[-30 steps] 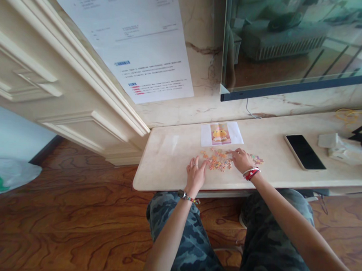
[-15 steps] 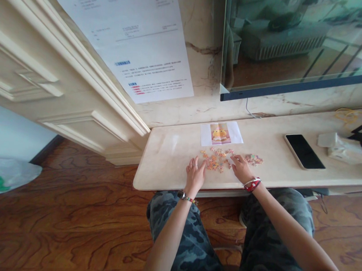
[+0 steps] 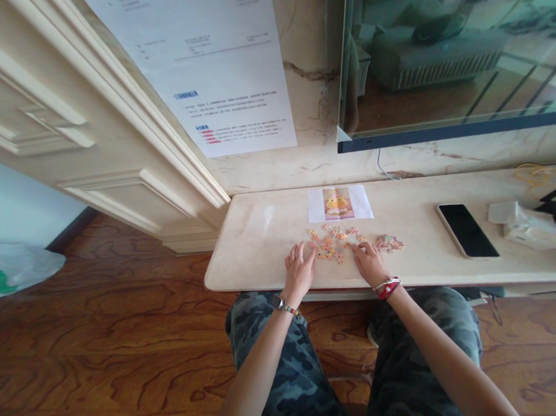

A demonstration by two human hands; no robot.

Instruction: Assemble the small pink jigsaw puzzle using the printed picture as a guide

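Note:
Several small colourful puzzle pieces (image 3: 332, 244) lie scattered on the pale marble shelf (image 3: 256, 250). A smaller clump of pieces (image 3: 389, 243) sits to their right. My left hand (image 3: 299, 269) rests flat at the left edge of the pile, fingers stretched toward it. My right hand (image 3: 370, 262) lies at the pile's near right edge, fingers extended and touching the pieces. Beyond the pile lies a white sheet with a picture of a yellow character (image 3: 339, 203).
A black phone (image 3: 467, 229) lies on the shelf to the right, with crumpled white tissue (image 3: 524, 223) further right. A large printed paper (image 3: 207, 59) hangs on the wall and a glass tank (image 3: 457, 56) stands above. A white plastic bag (image 3: 5, 267) lies on the wooden floor.
My right hand has drawn back from the far right of the pile toward the shelf's near edge, uncovering the small clump of pieces. My left hand has barely moved.

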